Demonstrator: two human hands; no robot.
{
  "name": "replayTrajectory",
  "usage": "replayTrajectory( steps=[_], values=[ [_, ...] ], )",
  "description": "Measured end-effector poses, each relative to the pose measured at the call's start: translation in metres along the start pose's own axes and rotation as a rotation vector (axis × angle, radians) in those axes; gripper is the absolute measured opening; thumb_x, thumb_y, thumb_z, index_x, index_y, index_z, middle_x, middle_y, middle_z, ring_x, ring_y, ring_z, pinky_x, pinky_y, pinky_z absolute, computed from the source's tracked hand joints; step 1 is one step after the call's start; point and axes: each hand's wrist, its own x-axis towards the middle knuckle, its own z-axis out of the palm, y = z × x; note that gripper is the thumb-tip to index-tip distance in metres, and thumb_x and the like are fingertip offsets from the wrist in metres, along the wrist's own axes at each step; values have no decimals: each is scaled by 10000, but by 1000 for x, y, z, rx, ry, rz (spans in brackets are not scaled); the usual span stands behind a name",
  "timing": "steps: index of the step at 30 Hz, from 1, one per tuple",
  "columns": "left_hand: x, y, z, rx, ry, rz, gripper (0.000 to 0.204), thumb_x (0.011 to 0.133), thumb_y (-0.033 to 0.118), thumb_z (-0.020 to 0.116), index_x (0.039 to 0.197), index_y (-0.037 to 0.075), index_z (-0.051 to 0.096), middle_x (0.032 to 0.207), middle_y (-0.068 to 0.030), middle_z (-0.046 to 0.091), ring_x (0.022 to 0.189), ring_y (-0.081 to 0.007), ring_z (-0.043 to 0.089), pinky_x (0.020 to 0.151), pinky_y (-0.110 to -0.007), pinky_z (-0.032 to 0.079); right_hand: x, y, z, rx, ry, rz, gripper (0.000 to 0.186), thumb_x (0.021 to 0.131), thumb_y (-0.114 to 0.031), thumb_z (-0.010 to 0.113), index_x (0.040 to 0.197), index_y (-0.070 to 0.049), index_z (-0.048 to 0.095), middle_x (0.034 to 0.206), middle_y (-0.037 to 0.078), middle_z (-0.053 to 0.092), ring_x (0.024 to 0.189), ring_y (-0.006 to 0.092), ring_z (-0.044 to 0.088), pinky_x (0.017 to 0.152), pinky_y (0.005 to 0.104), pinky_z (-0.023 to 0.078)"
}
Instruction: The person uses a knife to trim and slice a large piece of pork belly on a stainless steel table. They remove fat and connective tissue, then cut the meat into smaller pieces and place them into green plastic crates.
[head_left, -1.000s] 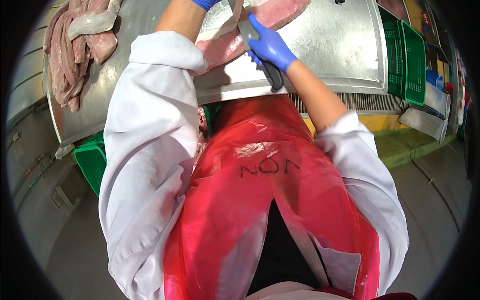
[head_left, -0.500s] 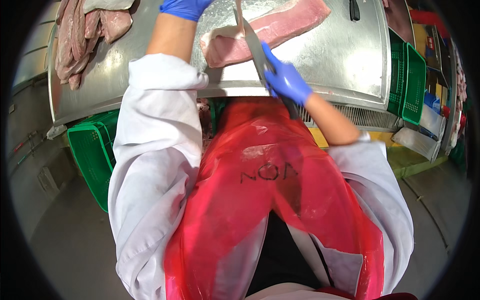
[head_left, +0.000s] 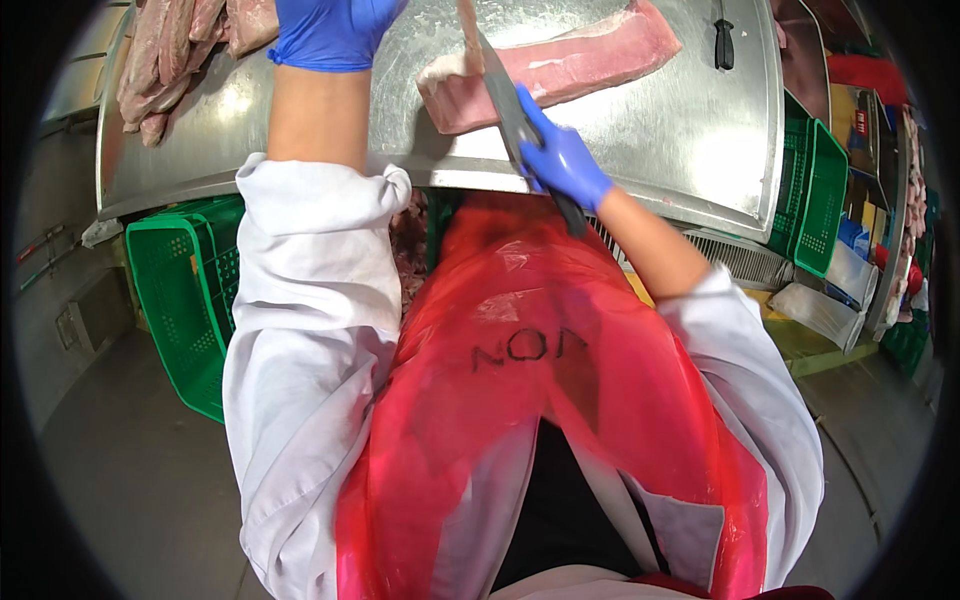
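The blue-gloved right hand [head_left: 568,165] had its fingers clamped on the knife [head_left: 507,100], the index finger stretched along the blade and the butt of the handle jutting out below the palm. The blade ran up and leftward from those fingers, across the view of the pink slab of meat [head_left: 575,62]; whether it touched was unclear. The slab lay flat on the metal bench [head_left: 690,140], just beyond the right fingers. A thin strip [head_left: 468,25] rose beside the blade's tip, ahead and left of them.

The blue-gloved left hand [head_left: 335,22] was cut off by the upper edge, so whether its fingers were apart or together could not be told. Left of it lay a pile of meat pieces [head_left: 170,50]. A black-handled knife [head_left: 723,45] rested well to the right of the right fingers.
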Motion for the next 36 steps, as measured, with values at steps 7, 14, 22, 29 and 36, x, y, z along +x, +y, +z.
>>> replayTrajectory(
  steps=[7,14,22,29,36],
  values=[
    [-25,41,19,70,0,247,61,948,77,506,897,74,539,754,-4,510,681,-110,495,626,-262,413,8,0,29,-56,-52,-38,749,950,-126,511,1619,-247,196,719,165,695,564,253,678,636,393,574],
    [-44,55,63,239,-22,322,75,954,61,493,896,59,542,725,-2,499,675,-102,485,630,-268,406,79,-27,24,-116,-18,-218,689,984,-205,485,1610,-195,198,798,238,698,669,398,685,687,467,561],
    [-111,110,94,167,53,409,74,834,120,523,877,60,514,798,-48,507,775,-160,519,790,-369,411,37,-10,25,-240,-310,-174,654,995,-225,474,1602,-223,230,894,296,682,796,468,670,750,509,532],
    [-201,145,154,720,-15,816,146,791,216,558,805,77,515,814,-60,546,842,-183,578,875,-374,444,84,-26,73,-304,-442,-395,697,980,-212,510,1604,-325,221,743,204,664,623,316,672,723,454,553],
    [-400,155,141,1347,839,1078,273,915,317,569,850,52,569,842,-51,549,803,-186,572,754,-303,484,3,14,-62,173,-106,-22,671,1000,-227,525,1600,-349,251,769,89,687,576,119,619,588,295,560]
  ],
)
